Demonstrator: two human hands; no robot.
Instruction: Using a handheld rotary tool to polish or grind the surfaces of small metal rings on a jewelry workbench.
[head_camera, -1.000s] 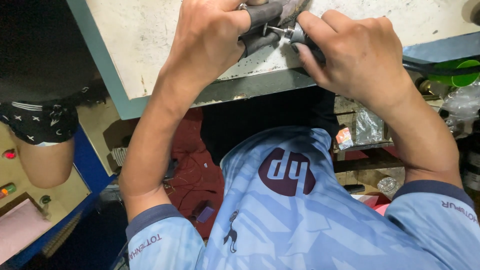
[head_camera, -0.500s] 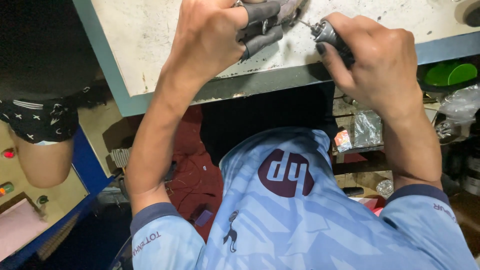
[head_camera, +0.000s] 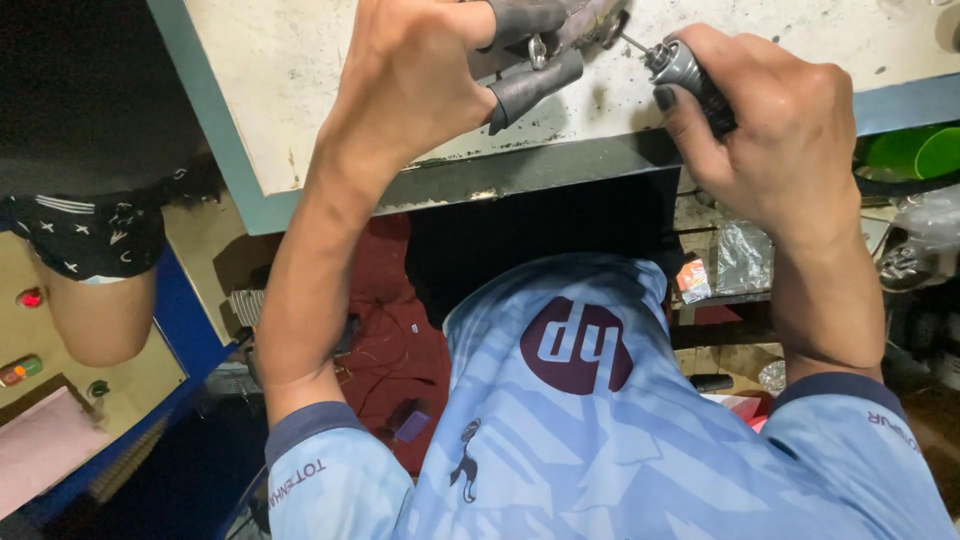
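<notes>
Gripping a small dark workpiece (head_camera: 575, 25) against the scuffed, off-white worktop (head_camera: 300, 90), the left hand (head_camera: 420, 85) pinches it between fingertips sheathed in grey rubbery finger cots (head_camera: 535, 85), with a small metal ring showing between them. The right hand (head_camera: 780, 130) is wrapped tightly round a screwdriver (head_camera: 680, 70) with a ribbed dark handle and a bright metal collar; its thin steel shaft slants up-left, the tip right at the workpiece. The worktop is stained and pitted, edged in teal paint. Below it falls a light blue patterned jersey (head_camera: 600, 440). A green bowl (head_camera: 915, 150) sits under the bench at right.
</notes>
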